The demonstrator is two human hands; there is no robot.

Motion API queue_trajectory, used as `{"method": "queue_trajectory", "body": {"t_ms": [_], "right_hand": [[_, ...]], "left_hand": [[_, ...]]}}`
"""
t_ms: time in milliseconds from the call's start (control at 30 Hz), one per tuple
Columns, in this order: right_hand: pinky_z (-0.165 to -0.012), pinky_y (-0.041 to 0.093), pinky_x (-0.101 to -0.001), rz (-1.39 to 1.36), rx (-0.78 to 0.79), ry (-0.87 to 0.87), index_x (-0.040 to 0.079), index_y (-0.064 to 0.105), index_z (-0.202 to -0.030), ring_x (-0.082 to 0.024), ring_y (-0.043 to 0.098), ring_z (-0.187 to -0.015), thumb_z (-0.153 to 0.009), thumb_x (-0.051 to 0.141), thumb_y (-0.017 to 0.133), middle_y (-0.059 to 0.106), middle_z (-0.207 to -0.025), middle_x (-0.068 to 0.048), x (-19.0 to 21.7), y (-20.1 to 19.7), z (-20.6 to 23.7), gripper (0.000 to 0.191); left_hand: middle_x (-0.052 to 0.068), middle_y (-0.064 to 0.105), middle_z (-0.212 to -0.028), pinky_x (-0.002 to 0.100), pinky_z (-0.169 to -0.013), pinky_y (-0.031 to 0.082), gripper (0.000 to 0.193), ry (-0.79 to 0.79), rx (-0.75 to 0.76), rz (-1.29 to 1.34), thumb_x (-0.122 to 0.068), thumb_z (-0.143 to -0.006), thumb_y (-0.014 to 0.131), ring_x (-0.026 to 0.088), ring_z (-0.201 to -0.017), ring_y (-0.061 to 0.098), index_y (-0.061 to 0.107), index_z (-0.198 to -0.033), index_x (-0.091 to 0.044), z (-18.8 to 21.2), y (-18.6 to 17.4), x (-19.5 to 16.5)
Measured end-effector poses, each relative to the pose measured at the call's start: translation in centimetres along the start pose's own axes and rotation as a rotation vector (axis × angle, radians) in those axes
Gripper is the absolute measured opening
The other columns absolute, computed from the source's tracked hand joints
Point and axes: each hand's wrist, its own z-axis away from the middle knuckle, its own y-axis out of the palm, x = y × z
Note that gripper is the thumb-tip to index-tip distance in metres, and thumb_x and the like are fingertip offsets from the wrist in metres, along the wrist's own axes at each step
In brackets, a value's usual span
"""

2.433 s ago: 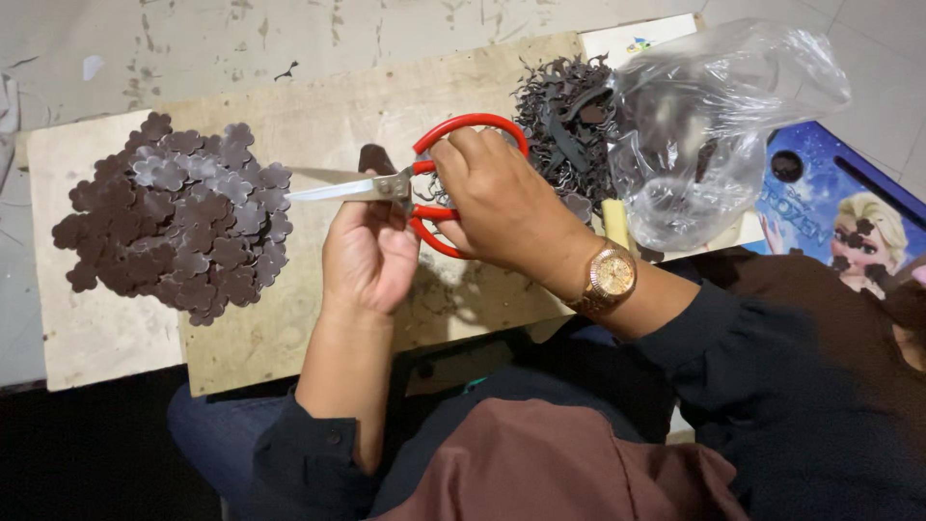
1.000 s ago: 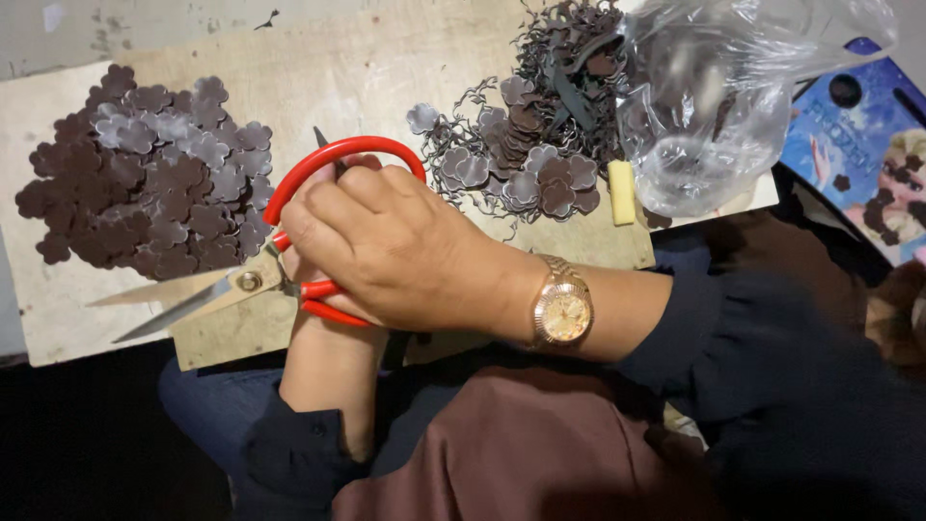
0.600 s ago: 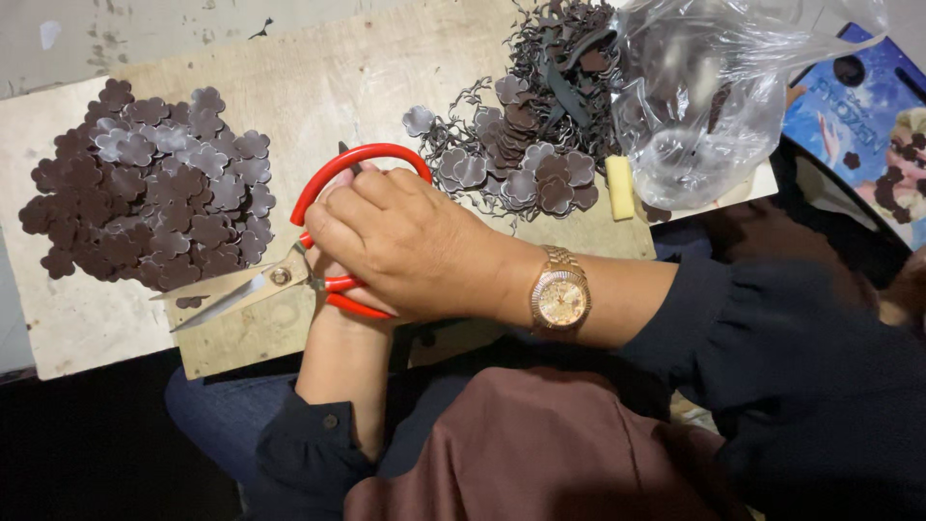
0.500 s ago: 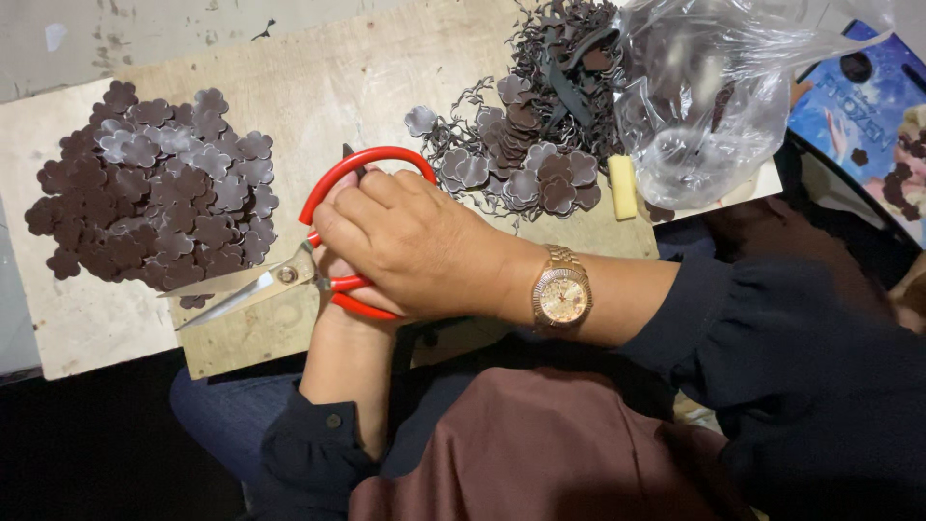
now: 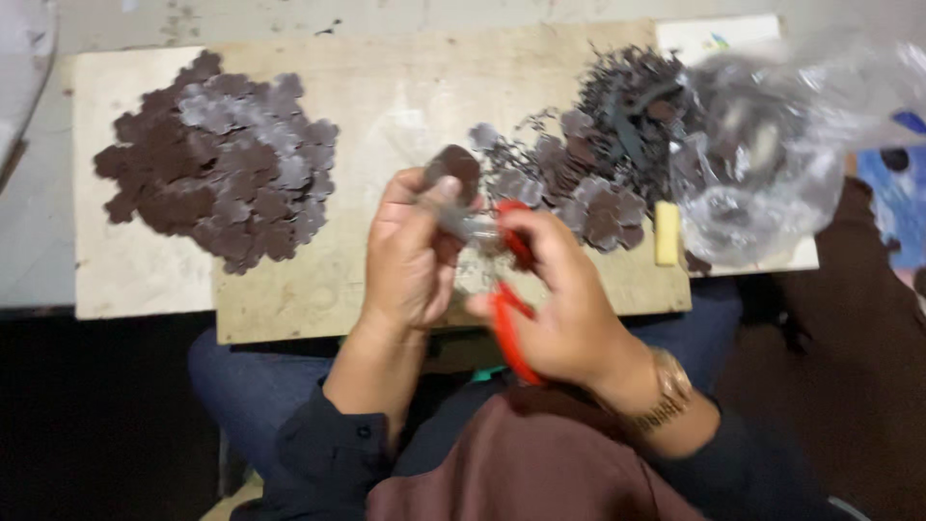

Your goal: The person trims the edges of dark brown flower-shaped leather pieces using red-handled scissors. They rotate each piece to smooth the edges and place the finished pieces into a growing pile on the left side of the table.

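Brown piece [image 5: 453, 166]: small, rounded, dark; pinched at fingertips of left hand, raised over the middle of the board.
Left hand [image 5: 413, 253]: fingers curled shut on the brown piece, thumb pressed toward the scissors' blades.
Scissors [image 5: 503, 289]: red handles, blurred; blades pointed at the brown piece, amount of opening unclear.
Right hand [image 5: 564, 309]: fingers closed through and around the red handles; gold wristwatch [image 5: 666, 396] on the wrist.
Board [image 5: 405, 87]: pale wood, laid across the lap.
Left pile [image 5: 220, 174]: flat brown flower-shaped cutouts, well apart from the hands.
Right heap [image 5: 598, 164]: darker scraps and cutouts, just beside the scissors.
Clear plastic bag [image 5: 772, 164]: crumpled, at the board's right end.
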Motion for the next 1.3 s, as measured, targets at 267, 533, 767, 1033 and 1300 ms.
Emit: {"method": "queue_trajectory", "body": {"t_ms": [267, 533, 767, 1033, 1300], "right_hand": [[-0.102, 0.044, -0.0326, -0.437, 0.193, 0.327, -0.003, 0.044, -0.149, -0.017, 0.053, -0.115, -0.104, 0.044, 0.054, 0.055, -0.128, -0.011, -2.6, -1.2, 3.3, 0.066], [-0.104, 0.045, -0.0345, -0.375, 0.225, 0.31, -0.004, 0.043, -0.147, -0.018, 0.055, -0.118, -0.103, 0.058, 0.049, 0.056, -0.13, -0.011, -2.7, -0.4, 2.7, 0.077], [-0.101, 0.046, -0.033, -0.336, 0.217, 0.269, -0.006, 0.05, -0.142, -0.018, 0.055, -0.11, -0.106, 0.06, 0.047, 0.058, -0.12, -0.009, -2.1, -1.1, 2.6, 0.075], [-0.096, 0.046, -0.0314, -0.387, 0.197, 0.265, -0.006, 0.045, -0.142, -0.016, 0.054, -0.105, -0.104, 0.062, 0.046, 0.057, -0.117, -0.009, -1.6, -0.7, 2.3, 0.078], [-0.085, 0.05, -0.0306, -0.372, 0.157, 0.269, -0.004, 0.051, -0.134, -0.015, 0.056, -0.094, -0.098, 0.075, 0.044, 0.059, -0.106, -0.007, -1.9, -0.3, 2.2, 0.088]], "left_hand": [[0.004, 0.071, -0.095, 0.022, -0.07, 0.048, 0.015, 0.112, 0.084, -0.09, -0.008, -0.095, 0.072, 0.008, -0.083, 0.064, 0.062, -0.107, -0.006, 1.6, 1.8, -1.5], [0.004, 0.07, -0.092, 0.021, -0.067, 0.044, 0.014, 0.146, 0.061, -0.068, -0.006, -0.095, 0.073, 0.005, -0.074, 0.055, 0.061, -0.103, -0.006, 1.9, 1.6, -1.4], [0.006, 0.071, -0.093, 0.023, -0.075, 0.053, 0.015, 0.119, 0.109, -0.168, -0.003, -0.094, 0.074, 0.007, -0.082, 0.064, 0.06, -0.1, -0.003, 2.2, 2.2, -0.8], [0.007, 0.07, -0.091, 0.023, -0.068, 0.054, 0.016, 0.203, 0.071, -0.207, -0.004, -0.096, 0.073, 0.007, -0.078, 0.063, 0.057, -0.097, -0.004, 2.5, 2.9, -0.5], [0.006, 0.068, -0.089, 0.022, -0.061, 0.051, 0.016, 0.241, 0.057, -0.224, -0.005, -0.1, 0.072, 0.005, -0.072, 0.06, 0.056, -0.099, -0.004, 2.9, 3.5, 0.0]]}}
